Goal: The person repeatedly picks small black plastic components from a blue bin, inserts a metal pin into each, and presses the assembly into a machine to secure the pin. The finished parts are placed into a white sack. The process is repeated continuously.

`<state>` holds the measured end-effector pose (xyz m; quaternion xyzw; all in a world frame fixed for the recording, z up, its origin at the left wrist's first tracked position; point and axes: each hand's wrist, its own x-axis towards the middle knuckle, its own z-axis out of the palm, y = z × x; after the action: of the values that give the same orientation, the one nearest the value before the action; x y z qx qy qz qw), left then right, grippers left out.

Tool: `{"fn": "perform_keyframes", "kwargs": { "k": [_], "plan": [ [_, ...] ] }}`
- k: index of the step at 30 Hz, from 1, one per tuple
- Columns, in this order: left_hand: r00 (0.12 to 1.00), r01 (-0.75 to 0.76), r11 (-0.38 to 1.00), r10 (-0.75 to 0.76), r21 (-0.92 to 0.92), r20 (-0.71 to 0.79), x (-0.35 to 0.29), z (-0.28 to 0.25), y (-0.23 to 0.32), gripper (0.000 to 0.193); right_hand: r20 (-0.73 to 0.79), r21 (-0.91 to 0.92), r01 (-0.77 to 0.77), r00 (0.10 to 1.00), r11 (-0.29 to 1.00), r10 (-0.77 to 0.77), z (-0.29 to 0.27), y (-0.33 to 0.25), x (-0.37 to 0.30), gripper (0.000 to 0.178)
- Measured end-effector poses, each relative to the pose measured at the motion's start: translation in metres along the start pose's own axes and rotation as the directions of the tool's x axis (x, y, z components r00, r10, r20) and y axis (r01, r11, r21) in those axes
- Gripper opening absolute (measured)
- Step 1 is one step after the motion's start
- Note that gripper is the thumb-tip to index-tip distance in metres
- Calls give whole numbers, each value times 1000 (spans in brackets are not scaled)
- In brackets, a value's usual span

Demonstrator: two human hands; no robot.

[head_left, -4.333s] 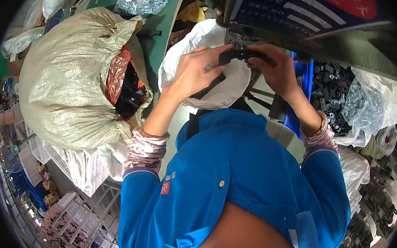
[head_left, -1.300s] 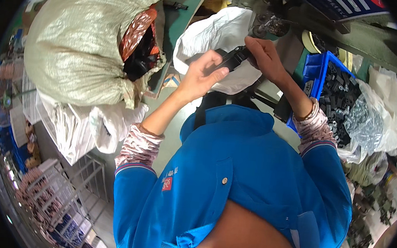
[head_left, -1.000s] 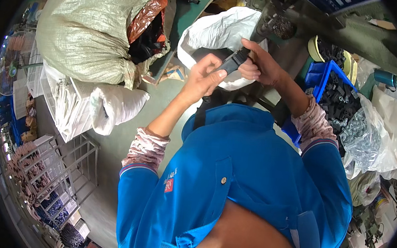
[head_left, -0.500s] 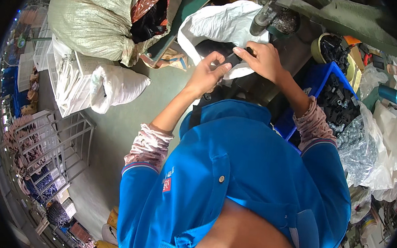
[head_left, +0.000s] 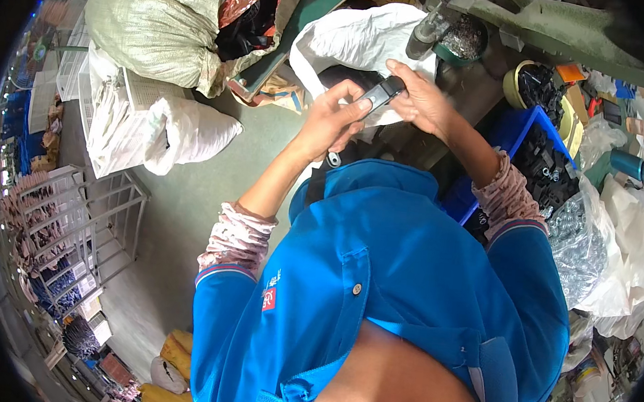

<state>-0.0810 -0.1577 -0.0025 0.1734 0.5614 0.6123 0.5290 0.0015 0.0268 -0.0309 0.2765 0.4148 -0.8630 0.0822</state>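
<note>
Both hands hold a slim grey metal bar (head_left: 379, 95) with a black piece at its upper end. My left hand (head_left: 330, 122) is closed round its lower part, thumb lying on top. Below that hand a silver end with a small hole (head_left: 333, 159) sticks out; the fingers hide whether it is one piece with the bar. My right hand (head_left: 424, 103) grips the black end piece (head_left: 395, 86), fingers bent around it. Just behind the hands is an open white woven sack (head_left: 352, 35), its inside in dark shadow.
A machine's metal cylinder (head_left: 422, 40) stands beside the sack, near a round container of metal bits (head_left: 462, 41). At right are a blue crate (head_left: 532, 124) of black parts and a clear bag (head_left: 580, 231) of metal parts. A bulky woven sack (head_left: 150, 21) stands at left.
The bar has turned in my hands and its grey face now catches the light. My right fingers have shifted around the black end. The silver end below my left hand shows more plainly.
</note>
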Motion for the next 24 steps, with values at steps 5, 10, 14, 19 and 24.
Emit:
{"fn": "perform_keyframes", "kwargs": {
  "k": [5, 10, 14, 19, 24],
  "plan": [
    [974, 188, 956, -153, 225, -164, 11, -3, -18, 16, 296, -955, 234, 694, -182, -657, -10, 6, 1, 44],
    [966, 196, 977, -179, 79, -184, 14, -4, -25, 21, 97, -961, 216, 847, 172, -523, -14, -2, 1, 53],
    [984, 150, 987, -144, 50, -109, 9, 4, -21, 21, 147, -945, 293, 774, 143, -616, -10, 5, -9, 51],
    [990, 136, 991, -137, -7, -35, -2, 6, -5, 22, 133, -687, 463, 837, 560, -530, -8, -1, -13, 54],
    [997, 60, 977, -50, -204, 52, -14, 10, 5, 19, 238, -79, 164, 961, 983, -142, -3, -9, -25, 58]
  ]
}}
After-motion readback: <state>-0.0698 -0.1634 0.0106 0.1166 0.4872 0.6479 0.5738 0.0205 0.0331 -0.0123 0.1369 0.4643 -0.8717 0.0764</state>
